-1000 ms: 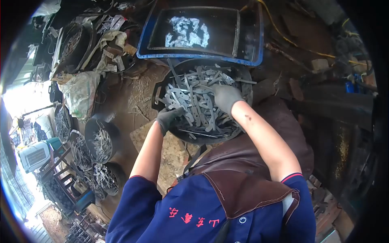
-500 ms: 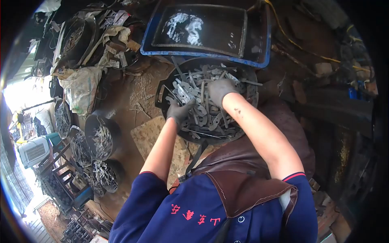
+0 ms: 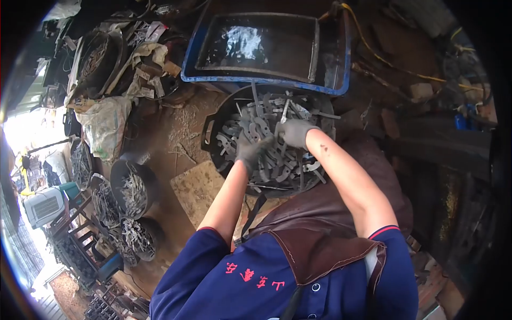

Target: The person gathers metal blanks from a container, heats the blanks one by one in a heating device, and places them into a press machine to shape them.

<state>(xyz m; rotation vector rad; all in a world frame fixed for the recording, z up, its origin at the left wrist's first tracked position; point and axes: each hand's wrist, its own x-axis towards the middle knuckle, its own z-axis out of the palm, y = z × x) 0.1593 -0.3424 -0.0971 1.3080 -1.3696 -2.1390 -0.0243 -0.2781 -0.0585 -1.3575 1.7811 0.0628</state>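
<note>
A round black tub (image 3: 208, 136) full of loose grey metal parts (image 3: 261, 125), some curved with holes and some straight strips, sits in front of me. My left hand (image 3: 250, 151), in a dark grey glove, reaches into the pile from the near left, thumb and fingers spread against the parts. Beside it, my right hand (image 3: 296, 133), gloved too, has its fingers curled over the middle of the pile. A shiny thin metal strip (image 3: 285, 111) sticks up at these fingers and seems to be in their grip. The fingertips themselves are partly hidden.
Beyond the tub stands a blue-rimmed bin (image 3: 266, 85) holding dark liquid. On the left are a bucket of metal pieces (image 3: 133, 186), another one (image 3: 137, 237) and a white sack (image 3: 106, 128). A flat board (image 3: 197, 186) lies near the tub. A yellow hose (image 3: 394, 68) runs at right.
My left hand has moved right, toward my right hand. My right hand has shifted slightly down and right, and a shiny strip now shows at its fingers. The view has tilted slightly.
</note>
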